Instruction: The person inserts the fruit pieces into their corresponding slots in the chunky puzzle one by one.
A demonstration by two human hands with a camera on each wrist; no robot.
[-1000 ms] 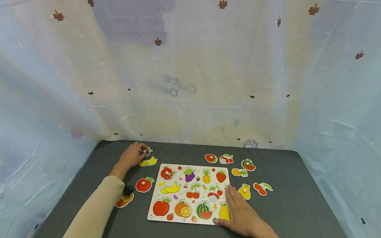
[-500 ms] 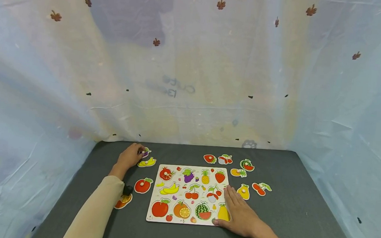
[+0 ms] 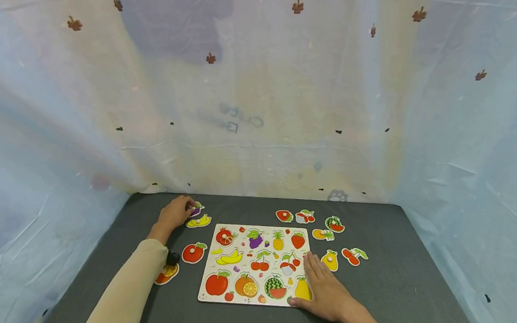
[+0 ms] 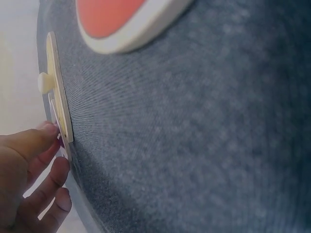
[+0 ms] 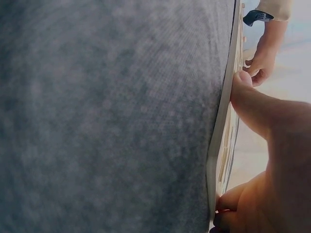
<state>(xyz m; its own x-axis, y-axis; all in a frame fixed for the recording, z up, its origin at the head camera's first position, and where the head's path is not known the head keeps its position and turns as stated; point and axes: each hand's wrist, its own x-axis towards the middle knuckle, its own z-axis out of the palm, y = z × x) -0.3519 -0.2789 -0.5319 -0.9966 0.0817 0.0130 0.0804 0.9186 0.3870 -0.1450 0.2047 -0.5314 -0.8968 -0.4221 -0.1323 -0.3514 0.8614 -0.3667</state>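
At the table's far left, my left hand (image 3: 175, 214) pinches a grape puzzle piece (image 3: 198, 209) between thumb and fingers; the hand hides part of it. In the left wrist view the thumb and fingertips meet at that piece's edge, behind the banana piece (image 4: 59, 94) with its white knob. My right hand (image 3: 328, 294) lies with straight fingers along the right edge of the fruit puzzle board (image 3: 231, 299), partly over the pear picture. The right wrist view has its thumb (image 5: 243, 80) on the board's edge. A knobbed pomegranate piece (image 3: 223, 237) sits in the board's top left slot.
Left of the board lie banana (image 3: 199, 221), apple (image 3: 194, 252) and orange (image 3: 167, 273) pieces, the orange partly under the left wrist. Strawberry (image 3: 284, 216), watermelon (image 3: 335, 224), pineapple (image 3: 323, 234), pear (image 3: 330, 260), cherry (image 3: 354, 257) and another red-and-white fruit piece (image 3: 305, 216) lie to the right.
My left fingers have shifted slightly left on the grape piece, and more of it shows. The right hand and the board stay in place; the head view has tilted a little.
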